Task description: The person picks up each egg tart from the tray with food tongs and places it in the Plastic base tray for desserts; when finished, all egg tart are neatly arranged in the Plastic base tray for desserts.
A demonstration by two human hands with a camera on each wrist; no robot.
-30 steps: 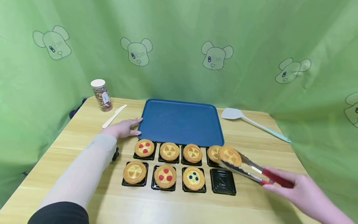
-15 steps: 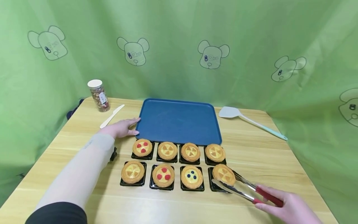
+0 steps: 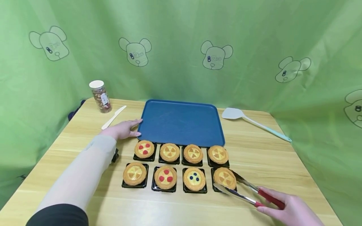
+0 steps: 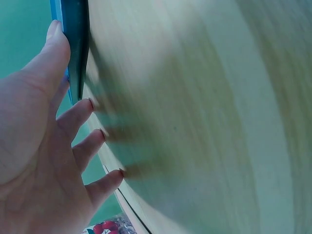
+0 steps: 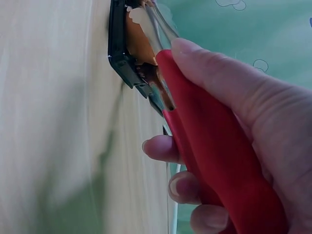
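Observation:
My right hand holds metal tongs by their red handles. The tong tips lie on either side of a custard tart with a segmented yellow top. That tart sits in the black square holder at the right end of the front row. In the right wrist view, the holder's dark edge shows beside the tong arms. My left hand touches the left edge of the blue tray. Its fingers are spread, with the thumb against the rim and other fingertips down near the table in the left wrist view.
Several more tarts stand in black holders in two rows, including a blueberry-topped tart and a red-berry tart. Behind lie a pale knife, a lidded jar and a spatula. A green curtain hangs beyond the table.
The tart in the tongs came down and left into the bare holder at the front right. The tong arms now stand slightly wider apart around it. My left hand stayed at the tray.

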